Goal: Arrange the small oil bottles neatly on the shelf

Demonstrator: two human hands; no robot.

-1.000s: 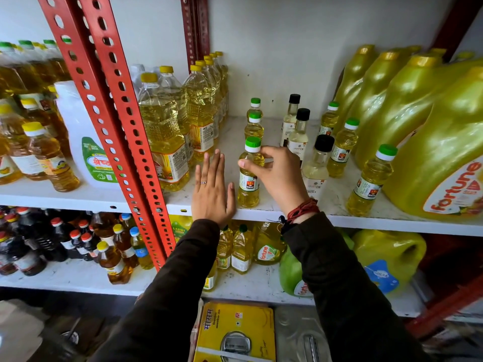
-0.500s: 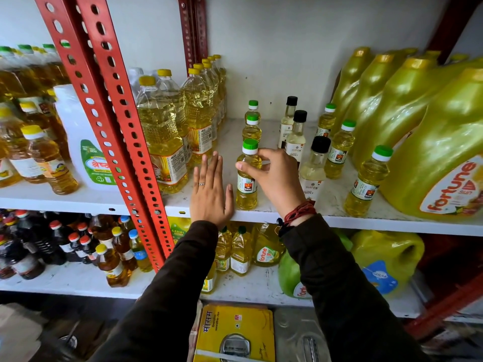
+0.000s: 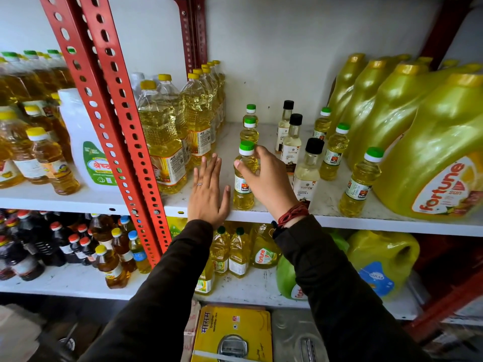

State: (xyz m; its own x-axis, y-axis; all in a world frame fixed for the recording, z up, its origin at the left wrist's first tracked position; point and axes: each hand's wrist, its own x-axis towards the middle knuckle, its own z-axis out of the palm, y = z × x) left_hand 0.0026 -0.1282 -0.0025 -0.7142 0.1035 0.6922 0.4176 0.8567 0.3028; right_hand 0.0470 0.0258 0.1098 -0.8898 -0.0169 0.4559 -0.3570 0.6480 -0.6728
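Your white shelf (image 3: 261, 214) carries: tall oil bottles (image 3: 162, 137) at left by red upright (image 3: 122, 142); three small green-capped bottles (image 3: 244, 176) in line front to back; three black-capped bottles (image 3: 307, 168) beside them; three more green-capped bottles (image 3: 359, 182); big yellow jugs (image 3: 428, 152) at right.

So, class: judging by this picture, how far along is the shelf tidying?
Done: two green-capped bottles lined up behind. In hand: the right hand grips the front bottle of that row; the left hand lies flat beside it. Left: the front-right bottle stands apart.
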